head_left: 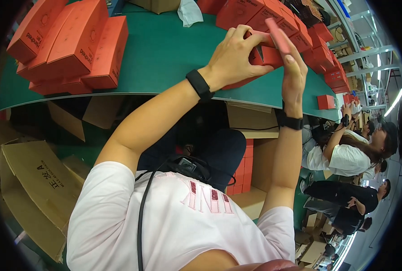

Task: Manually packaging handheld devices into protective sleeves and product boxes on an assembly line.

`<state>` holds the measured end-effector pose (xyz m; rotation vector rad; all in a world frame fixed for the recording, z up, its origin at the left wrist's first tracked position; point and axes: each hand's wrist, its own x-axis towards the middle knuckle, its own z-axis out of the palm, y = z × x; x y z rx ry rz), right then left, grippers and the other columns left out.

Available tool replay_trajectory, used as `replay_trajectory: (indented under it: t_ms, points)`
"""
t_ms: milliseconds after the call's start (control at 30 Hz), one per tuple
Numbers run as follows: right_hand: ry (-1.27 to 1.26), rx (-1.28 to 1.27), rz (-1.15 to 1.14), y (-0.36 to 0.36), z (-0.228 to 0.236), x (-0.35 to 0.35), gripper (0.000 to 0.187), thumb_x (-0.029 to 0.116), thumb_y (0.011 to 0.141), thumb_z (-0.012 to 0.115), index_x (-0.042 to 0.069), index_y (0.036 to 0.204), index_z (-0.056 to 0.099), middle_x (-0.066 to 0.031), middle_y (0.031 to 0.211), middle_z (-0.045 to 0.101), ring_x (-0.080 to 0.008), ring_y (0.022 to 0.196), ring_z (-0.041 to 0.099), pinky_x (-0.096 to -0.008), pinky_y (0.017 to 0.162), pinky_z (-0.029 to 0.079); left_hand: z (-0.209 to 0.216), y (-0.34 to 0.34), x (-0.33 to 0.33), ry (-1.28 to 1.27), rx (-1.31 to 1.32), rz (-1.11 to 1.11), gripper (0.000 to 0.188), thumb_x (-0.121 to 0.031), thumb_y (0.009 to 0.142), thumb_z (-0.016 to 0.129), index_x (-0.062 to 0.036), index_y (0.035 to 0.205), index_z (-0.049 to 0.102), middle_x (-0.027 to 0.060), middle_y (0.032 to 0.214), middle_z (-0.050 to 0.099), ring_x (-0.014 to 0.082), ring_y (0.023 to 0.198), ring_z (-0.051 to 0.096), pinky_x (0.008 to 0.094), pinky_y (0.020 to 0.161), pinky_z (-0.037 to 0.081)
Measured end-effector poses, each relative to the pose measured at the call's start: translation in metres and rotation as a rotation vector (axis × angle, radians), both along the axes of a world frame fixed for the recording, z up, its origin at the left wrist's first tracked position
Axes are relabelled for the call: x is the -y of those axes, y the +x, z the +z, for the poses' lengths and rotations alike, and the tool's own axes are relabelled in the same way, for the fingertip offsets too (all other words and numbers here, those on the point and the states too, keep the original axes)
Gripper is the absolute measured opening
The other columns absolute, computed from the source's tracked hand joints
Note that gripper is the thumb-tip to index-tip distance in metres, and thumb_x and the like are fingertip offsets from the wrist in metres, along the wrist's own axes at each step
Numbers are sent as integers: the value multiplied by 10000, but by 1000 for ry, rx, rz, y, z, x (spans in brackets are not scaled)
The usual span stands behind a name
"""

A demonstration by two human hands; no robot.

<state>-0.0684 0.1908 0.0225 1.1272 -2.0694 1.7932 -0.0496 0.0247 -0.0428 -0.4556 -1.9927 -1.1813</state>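
Note:
A small red cardboard box (272,57) is tilted between my two hands above the green table, with its end open and a flap (278,37) standing up. My left hand (237,56) grips the box from the left, fingers bent over its upper edge and thumb along its near side. On the other side my right hand (295,74) is upright, its thumb at the base of the flap and its fingers along the flap's outer face. The inside of the box is mostly hidden by my fingers. Black bands circle both wrists.
Red boxes (70,43) are stacked at the left of the green table (165,49). More red boxes (241,13) line the far right side. A white crumpled tissue (189,12) lies at the back. Open cartons (38,189) stand below left; people (345,153) work at the right.

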Motion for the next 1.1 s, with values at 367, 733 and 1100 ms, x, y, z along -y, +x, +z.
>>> replay_trajectory:
  t_ms: [367,733,1100]
  points:
    - [706,-625,-436,26,-6,22,430,313,959,658,129,1348,642,-242,1334,613,-385,1273,551,-423,1075,418,-28,0,-15,217,125,-58,1088,-352,679,888,77,1476,284,254,1266,561,411,1180,555,461,1022,460]
    - [807,-253,-254,-21,45,64,921,363,763,857,-49,1468,431,-234,1345,586,-300,1211,599,-376,1026,469,-52,141,63,13,229,-140,565,-221,775,832,-49,1274,630,161,1353,567,377,1320,477,449,1104,394]
    - [1205,-569,-212,-201,43,129,906,220,741,794,167,1549,387,-259,1385,509,-416,1301,467,-470,1118,387,-62,187,121,155,391,56,240,-71,800,772,-31,1033,733,115,1094,698,302,1080,632,392,950,498]
